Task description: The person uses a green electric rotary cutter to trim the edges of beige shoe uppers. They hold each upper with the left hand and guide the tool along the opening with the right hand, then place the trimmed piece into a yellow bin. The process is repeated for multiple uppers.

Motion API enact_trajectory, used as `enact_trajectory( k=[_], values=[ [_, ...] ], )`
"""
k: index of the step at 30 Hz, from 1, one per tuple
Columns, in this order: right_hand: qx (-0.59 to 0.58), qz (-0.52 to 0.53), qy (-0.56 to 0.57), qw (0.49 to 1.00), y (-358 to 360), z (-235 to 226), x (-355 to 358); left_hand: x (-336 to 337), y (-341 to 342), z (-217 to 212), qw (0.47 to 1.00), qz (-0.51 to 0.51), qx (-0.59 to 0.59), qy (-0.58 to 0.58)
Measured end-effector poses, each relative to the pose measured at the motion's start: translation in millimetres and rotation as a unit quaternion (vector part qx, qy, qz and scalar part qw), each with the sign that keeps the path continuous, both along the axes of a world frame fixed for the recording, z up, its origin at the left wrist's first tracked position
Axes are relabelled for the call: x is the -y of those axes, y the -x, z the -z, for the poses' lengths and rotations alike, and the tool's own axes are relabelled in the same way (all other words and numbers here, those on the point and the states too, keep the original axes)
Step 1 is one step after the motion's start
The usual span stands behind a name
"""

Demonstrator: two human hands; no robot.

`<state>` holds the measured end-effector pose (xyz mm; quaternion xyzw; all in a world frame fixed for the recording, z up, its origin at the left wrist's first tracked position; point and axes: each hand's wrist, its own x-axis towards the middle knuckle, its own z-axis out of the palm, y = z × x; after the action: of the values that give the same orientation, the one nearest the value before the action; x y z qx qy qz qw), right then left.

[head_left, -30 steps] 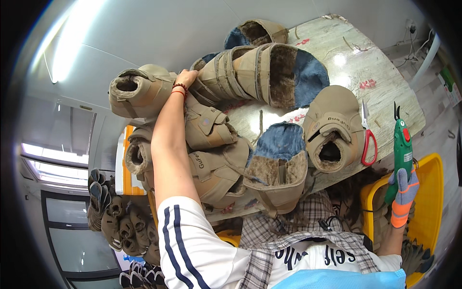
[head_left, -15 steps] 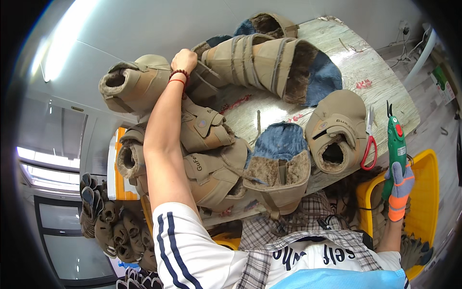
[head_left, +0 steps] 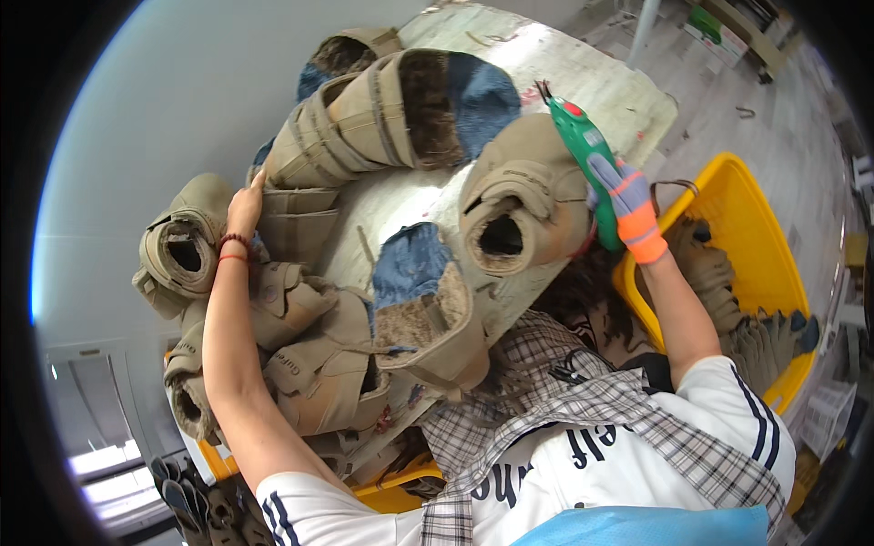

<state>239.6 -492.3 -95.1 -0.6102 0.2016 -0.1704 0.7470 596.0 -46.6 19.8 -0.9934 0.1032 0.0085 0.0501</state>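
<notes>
While the left hand (head_left: 244, 207) is reaching out over the heap, its bare fingers are lying on the side of a tan boot (head_left: 293, 223) near the far left of the table (head_left: 628, 100); whether they are gripping it, cannot tell. Red bands are circling that wrist. Right hand (head_left: 628, 205), in a grey and orange glove, is clenching round a green powered hand tool (head_left: 583, 150), its tip pointing away over the tabletop. Tool is hanging just beside a tan boot with a dark opening (head_left: 514, 214). More tan boots with blue fleecy lining are crowding the table. Yellow crate (head_left: 737, 209) is sitting at the right, holding further boots.
</notes>
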Motion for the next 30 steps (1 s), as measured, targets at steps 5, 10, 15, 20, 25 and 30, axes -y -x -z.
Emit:
enact_trajectory(
  k=[5,10,15,20,25,30],
  values=[
    [0.005,-0.038,-0.156,0.987,-21.9,-0.7,21.3,23.8,35.3,7.8,0.976,-0.033,0.098,0.193],
    [0.025,-0.106,-0.243,0.964,-37.7,13.6,48.3,78.3,115.8,13.2,0.981,0.009,0.127,0.144],
    [0.035,-0.123,-0.174,0.976,-34.3,18.4,69.3,197.6,294.4,-8.9,0.815,0.459,-0.074,0.346],
    [0.067,-0.104,-0.15,0.981,-19.5,7.3,78.2,278.7,356.5,53.5,0.791,0.61,0.019,0.045],
    [0.037,-0.033,-0.177,0.983,31.1,-21.2,88.5,310.3,338.9,90.8,0.819,0.563,0.089,-0.072],
    [0.044,0.019,-0.134,0.99,83.9,-57.3,72.2,347.6,333.1,91.1,0.895,0.443,-0.015,0.061]
  ],
)
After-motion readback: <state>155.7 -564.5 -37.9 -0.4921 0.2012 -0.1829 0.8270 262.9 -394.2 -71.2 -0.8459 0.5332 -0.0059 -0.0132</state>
